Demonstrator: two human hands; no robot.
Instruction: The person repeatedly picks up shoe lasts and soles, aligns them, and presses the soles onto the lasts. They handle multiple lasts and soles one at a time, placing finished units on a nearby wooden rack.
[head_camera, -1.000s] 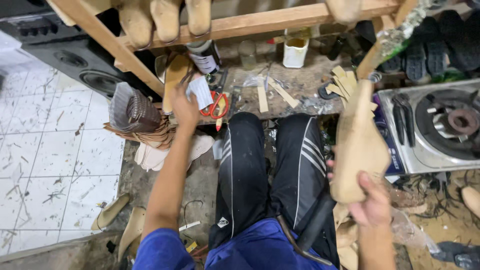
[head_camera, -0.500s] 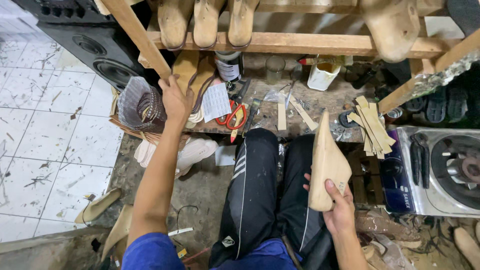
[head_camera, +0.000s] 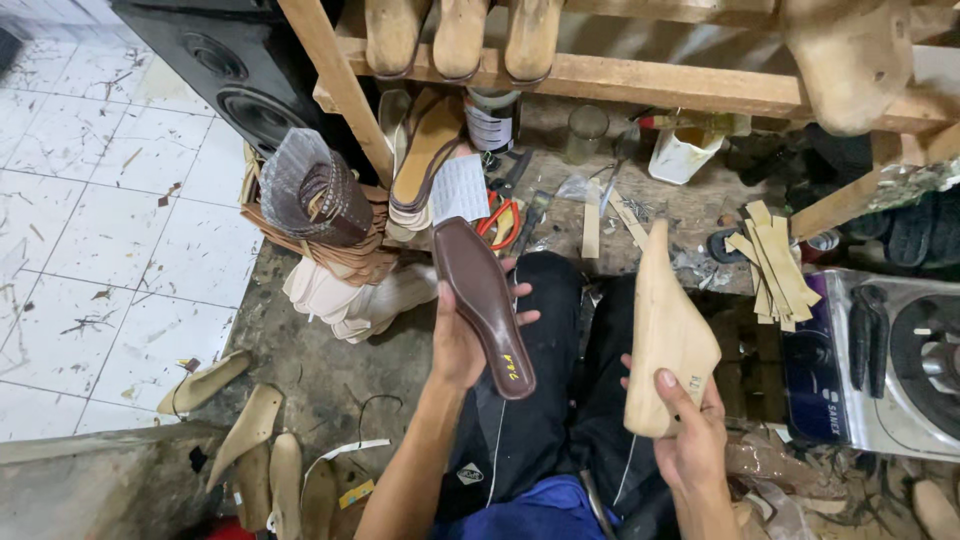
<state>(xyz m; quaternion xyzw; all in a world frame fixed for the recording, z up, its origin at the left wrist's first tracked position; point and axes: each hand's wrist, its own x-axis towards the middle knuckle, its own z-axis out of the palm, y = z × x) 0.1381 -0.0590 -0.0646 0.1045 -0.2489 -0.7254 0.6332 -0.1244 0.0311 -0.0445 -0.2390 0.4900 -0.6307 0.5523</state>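
The left hand (head_camera: 462, 335) gripped a brown pointed insole (head_camera: 484, 300) above the person's lap, fingers wrapped round its edges. The right hand (head_camera: 690, 435) clutched a wooden shoe last (head_camera: 665, 330) upright beside it (the two pieces near, not touching), just short of the cluttered workbench (head_camera: 690, 215).

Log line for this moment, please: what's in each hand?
left hand: holds brown insole | right hand: holds wooden shoe last | both above lap
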